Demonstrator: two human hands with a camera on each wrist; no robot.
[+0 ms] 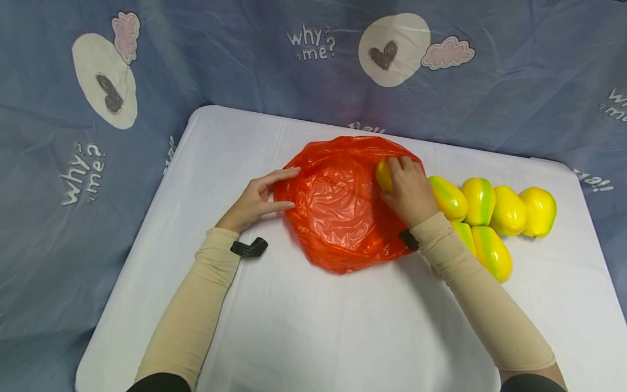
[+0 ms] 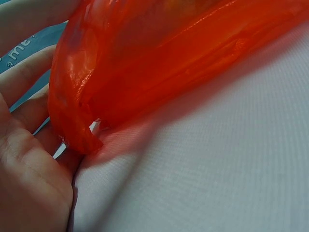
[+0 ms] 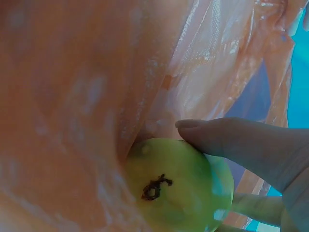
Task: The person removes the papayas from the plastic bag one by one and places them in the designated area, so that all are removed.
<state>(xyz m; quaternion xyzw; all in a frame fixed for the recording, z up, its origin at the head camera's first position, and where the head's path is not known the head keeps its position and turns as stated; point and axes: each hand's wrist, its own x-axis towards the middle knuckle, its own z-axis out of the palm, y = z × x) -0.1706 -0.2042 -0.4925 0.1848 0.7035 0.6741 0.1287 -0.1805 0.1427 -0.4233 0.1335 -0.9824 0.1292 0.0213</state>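
Observation:
A red plastic bag (image 1: 338,218) lies spread with its mouth open on the white table. At its right side, my right hand (image 1: 411,195) grips a yellow mango (image 1: 383,175) inside the rim. The right wrist view shows the thumb (image 3: 217,135) on top of this mango (image 3: 178,188), its dark stem mark facing the camera. On the left, my left hand (image 1: 252,200) rests against the bag's edge, thumb and fingers spread apart. In the left wrist view the red film (image 2: 77,96) hangs in front of the extended fingers (image 2: 24,72).
Several yellow mangoes with green streaks (image 1: 477,201) are grouped on the table right of the bag, some partly behind the right forearm. The white tabletop (image 1: 313,326) extends in front. A blue printed cloth (image 1: 245,60) stands behind the table.

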